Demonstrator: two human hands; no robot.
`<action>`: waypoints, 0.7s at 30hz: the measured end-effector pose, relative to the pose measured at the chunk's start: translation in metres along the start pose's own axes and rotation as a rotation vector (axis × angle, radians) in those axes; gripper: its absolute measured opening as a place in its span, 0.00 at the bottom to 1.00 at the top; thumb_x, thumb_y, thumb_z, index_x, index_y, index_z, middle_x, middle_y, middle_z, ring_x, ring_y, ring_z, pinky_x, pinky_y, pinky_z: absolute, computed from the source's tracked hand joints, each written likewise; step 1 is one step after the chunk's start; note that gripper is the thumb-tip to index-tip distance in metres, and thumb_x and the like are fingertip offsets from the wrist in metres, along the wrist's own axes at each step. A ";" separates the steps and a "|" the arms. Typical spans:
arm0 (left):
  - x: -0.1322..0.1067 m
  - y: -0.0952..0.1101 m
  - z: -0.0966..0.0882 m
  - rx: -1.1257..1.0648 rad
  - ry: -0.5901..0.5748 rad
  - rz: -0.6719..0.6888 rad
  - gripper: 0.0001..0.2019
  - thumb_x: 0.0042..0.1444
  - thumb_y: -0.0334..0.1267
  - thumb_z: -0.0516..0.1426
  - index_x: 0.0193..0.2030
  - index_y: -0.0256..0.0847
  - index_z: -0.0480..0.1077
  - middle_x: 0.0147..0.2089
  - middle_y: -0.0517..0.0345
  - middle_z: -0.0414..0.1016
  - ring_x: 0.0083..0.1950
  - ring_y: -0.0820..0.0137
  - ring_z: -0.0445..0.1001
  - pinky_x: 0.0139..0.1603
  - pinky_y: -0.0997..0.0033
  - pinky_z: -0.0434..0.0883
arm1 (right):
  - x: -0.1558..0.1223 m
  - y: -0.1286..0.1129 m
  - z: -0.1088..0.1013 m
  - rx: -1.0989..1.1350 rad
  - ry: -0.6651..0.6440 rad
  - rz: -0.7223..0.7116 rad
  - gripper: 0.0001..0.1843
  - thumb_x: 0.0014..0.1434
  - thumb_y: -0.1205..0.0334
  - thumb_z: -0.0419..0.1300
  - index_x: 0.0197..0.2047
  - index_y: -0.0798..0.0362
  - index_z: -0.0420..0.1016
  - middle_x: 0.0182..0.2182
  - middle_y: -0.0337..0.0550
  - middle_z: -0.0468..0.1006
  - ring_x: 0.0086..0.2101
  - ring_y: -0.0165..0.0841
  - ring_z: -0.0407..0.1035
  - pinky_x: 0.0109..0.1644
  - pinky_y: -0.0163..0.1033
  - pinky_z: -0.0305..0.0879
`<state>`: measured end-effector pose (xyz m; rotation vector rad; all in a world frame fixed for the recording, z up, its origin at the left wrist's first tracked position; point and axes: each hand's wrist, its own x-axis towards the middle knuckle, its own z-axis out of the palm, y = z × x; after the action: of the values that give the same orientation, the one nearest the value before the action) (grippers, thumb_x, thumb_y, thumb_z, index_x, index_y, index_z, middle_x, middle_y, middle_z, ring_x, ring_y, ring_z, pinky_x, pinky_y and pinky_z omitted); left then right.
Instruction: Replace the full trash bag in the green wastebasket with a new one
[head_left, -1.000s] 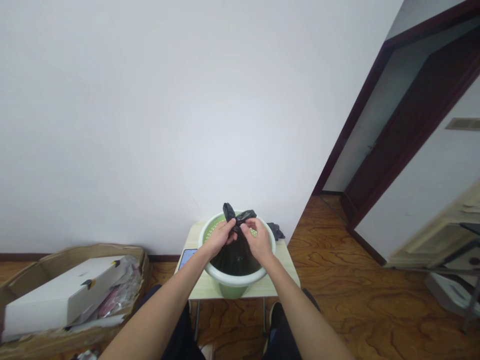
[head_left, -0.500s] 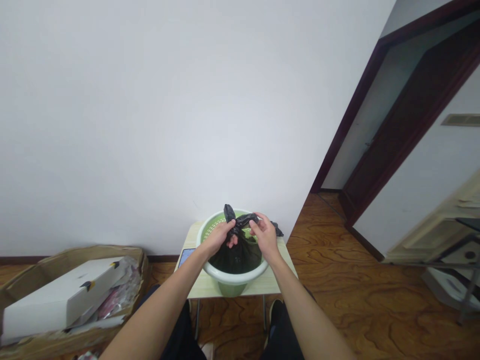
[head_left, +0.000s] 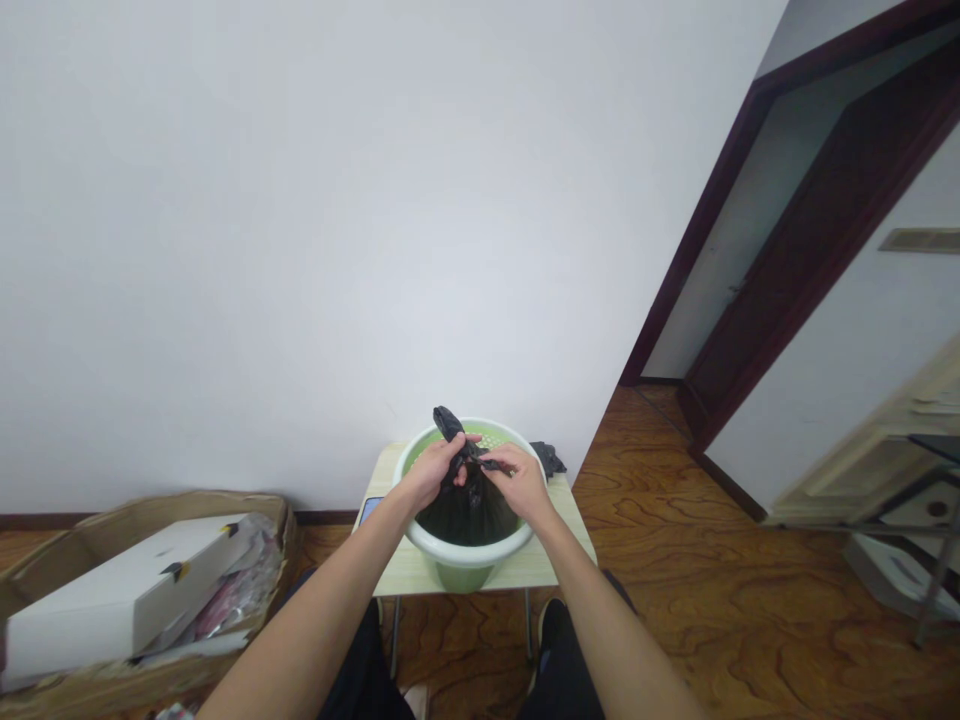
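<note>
A black plastic bag sits inside a green basket with a white rim. Its gathered neck is drawn up between my hands. My left hand is closed on the neck, and a twisted black end sticks up above the thumb. With thumb and fingers, my right hand pinches another strip of the bag just to the right. The fingertips of both hands are close together over the basket. What lies inside the bag is hidden.
The basket stands on a small pale table against the white wall. More black plastic lies right of the basket, and a phone at its left. A cardboard box holding a white box is on the floor.
My right hand has moved slightly down and left, pulling its strip closer to my left hand. The upright end in my left hand now leans more to the left.
</note>
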<state>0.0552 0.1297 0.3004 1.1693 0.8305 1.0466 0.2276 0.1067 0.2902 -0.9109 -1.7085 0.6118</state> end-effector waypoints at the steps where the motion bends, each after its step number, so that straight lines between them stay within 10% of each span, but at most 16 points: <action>1: 0.000 -0.001 -0.001 0.019 -0.008 0.015 0.27 0.54 0.54 0.59 0.50 0.30 0.72 0.18 0.63 0.66 0.17 0.78 0.61 0.22 0.75 0.55 | 0.000 0.000 0.002 -0.035 -0.036 -0.004 0.09 0.55 0.66 0.59 0.35 0.50 0.81 0.33 0.43 0.77 0.35 0.34 0.71 0.39 0.39 0.68; 9: 0.001 -0.010 -0.005 0.148 0.051 0.091 0.20 0.43 0.37 0.65 0.45 0.34 0.74 0.21 0.66 0.67 0.20 0.77 0.60 0.25 0.74 0.57 | 0.002 0.006 0.003 -0.165 -0.081 0.039 0.23 0.44 0.78 0.48 0.35 0.51 0.80 0.33 0.41 0.77 0.35 0.33 0.70 0.43 0.39 0.67; 15: -0.003 -0.004 0.003 0.324 0.039 0.179 0.16 0.42 0.31 0.62 0.41 0.38 0.75 0.33 0.58 0.77 0.30 0.70 0.71 0.34 0.69 0.68 | 0.004 0.019 0.003 -0.041 -0.018 0.174 0.24 0.57 0.67 0.52 0.57 0.49 0.69 0.51 0.46 0.77 0.51 0.36 0.70 0.55 0.46 0.64; 21: -0.003 -0.003 0.004 0.475 0.002 0.258 0.16 0.41 0.28 0.61 0.41 0.39 0.77 0.39 0.55 0.79 0.44 0.62 0.75 0.52 0.61 0.68 | 0.004 0.029 0.007 -0.018 -0.075 0.172 0.19 0.64 0.56 0.51 0.56 0.48 0.70 0.50 0.46 0.77 0.51 0.38 0.70 0.57 0.49 0.62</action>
<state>0.0580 0.1251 0.2986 1.7118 0.9795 1.0892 0.2289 0.1270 0.2676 -1.0669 -1.7157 0.7539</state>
